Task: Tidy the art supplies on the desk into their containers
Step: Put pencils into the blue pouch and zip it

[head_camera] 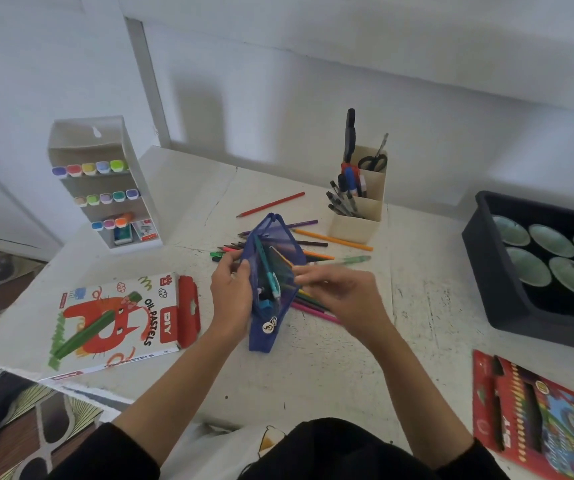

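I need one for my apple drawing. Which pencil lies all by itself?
The red pencil, on the desk beyond the blue mesh pencil case. Bare desk surrounds it; the other pencils lie heaped together beside the case.

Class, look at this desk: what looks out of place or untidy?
Loose pencils lie scattered on the desk behind and beside the pouch, pointing different ways, not in any container. A red pencil lies apart, further back. The left hand holds the pouch; the right hand pinches a green pen.
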Demonstrator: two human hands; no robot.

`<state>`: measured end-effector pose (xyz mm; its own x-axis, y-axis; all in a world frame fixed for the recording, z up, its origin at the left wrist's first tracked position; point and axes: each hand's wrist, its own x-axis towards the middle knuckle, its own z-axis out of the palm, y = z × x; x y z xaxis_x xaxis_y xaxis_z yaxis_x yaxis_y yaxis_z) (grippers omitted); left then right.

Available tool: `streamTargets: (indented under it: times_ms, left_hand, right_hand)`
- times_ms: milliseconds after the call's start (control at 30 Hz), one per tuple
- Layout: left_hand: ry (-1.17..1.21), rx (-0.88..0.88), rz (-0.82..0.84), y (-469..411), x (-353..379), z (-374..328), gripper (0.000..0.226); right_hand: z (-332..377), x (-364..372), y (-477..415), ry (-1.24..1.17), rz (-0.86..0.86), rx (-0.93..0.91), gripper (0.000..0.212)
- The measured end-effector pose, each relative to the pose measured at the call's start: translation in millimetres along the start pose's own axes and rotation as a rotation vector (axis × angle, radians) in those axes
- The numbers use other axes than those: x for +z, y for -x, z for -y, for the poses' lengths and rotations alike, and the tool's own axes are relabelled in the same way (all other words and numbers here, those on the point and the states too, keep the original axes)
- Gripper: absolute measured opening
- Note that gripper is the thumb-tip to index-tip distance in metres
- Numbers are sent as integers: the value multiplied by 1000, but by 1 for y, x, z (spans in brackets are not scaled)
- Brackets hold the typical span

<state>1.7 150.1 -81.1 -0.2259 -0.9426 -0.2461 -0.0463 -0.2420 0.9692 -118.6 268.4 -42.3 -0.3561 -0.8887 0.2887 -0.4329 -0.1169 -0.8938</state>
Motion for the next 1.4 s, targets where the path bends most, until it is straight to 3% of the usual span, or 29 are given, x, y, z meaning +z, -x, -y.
streamTargets:
  times_ms: [67,133,200,267,367,500,567,633,800,967,1200,1400]
  left_hand:
    - [2,9,-1,1,-1,-1,25]
    - [-5,21,-4,2,-3,-2,21]
    - [-2,13,0,2,-5,-2,23]
    - [7,-12,9,2,-8,-4,28]
    - [-2,-9,15,2,-13,-7,30]
    - [-3,14,-57,-1,-28,-11,24]
    - [16,18,-119,-3,-39,-15,23]
    - [68,28,-170,-4,-49,-21,25]
    - [159,21,-333,-9,-70,-24,23]
    - [169,-9,-414,-9,-80,-16,21]
    - [156,-61,-410,-9,-84,-14,20]
    - [54,-51,-372,-4,-86,-18,23]
  right_hand:
    - [-8,12,-6,317,259,-26,43]
    - [-12,18,-11,463,402,-5,61]
    - [-12,14,-15,409,302,-31,62]
    - [-15,4,-19,342,79,-59,52]
    - [-37,-17,-32,424,-122,112,39]
    - [-79,-37,-51,731,35,381,33]
    - [-90,-38,-57,838,137,421,33]
    - [-95,-35,-60,884,136,413,29]
    - [-96,-34,-55,880,7,394,11]
    - [-68,-26,-50,784,-96,287,10]
    - [2,35,-68,305,99,292,5]
    - [41,88,-82,86,278,413,16]
